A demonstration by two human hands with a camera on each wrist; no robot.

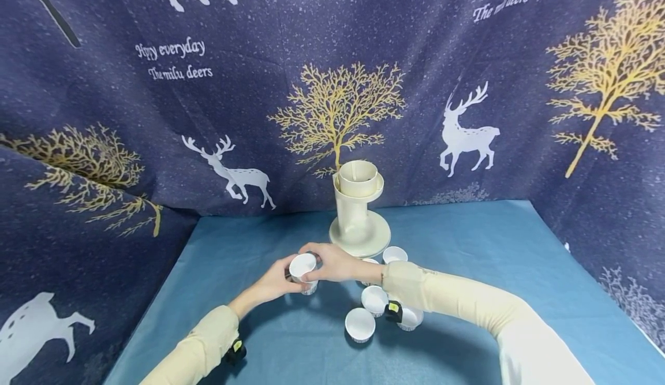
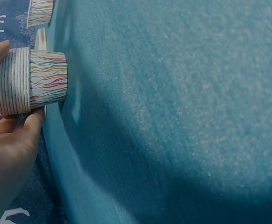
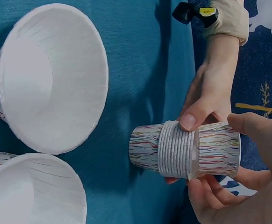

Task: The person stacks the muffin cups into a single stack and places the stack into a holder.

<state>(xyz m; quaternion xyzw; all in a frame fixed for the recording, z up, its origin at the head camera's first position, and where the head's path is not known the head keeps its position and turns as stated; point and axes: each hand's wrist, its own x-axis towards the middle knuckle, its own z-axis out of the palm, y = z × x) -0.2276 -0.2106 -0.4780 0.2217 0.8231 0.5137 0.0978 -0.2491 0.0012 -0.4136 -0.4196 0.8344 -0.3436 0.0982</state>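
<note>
My left hand [image 1: 271, 282] grips a stack of small paper baking cups [image 3: 177, 149] round its rims, thumb on one side and fingers on the other. Wavy coloured lines run over the white outer walls. At the stack's mouth is one more cup [image 1: 303, 264], which my right hand [image 1: 333, 262] pinches between thumb and fingers. That cup's base is partly hidden by the stack's rims. In the left wrist view the tapered end of the stack [image 2: 48, 77] is in sight; whether it touches the table I cannot tell.
Several single cups stand mouth up on the blue-covered table, among them a front cup [image 1: 360, 324] and a middle cup [image 1: 374, 300]; some lie under my right forearm. Behind them rises a cream stand [image 1: 353, 215] with a round base. A patterned dark blue cloth [image 1: 332, 44] hangs behind.
</note>
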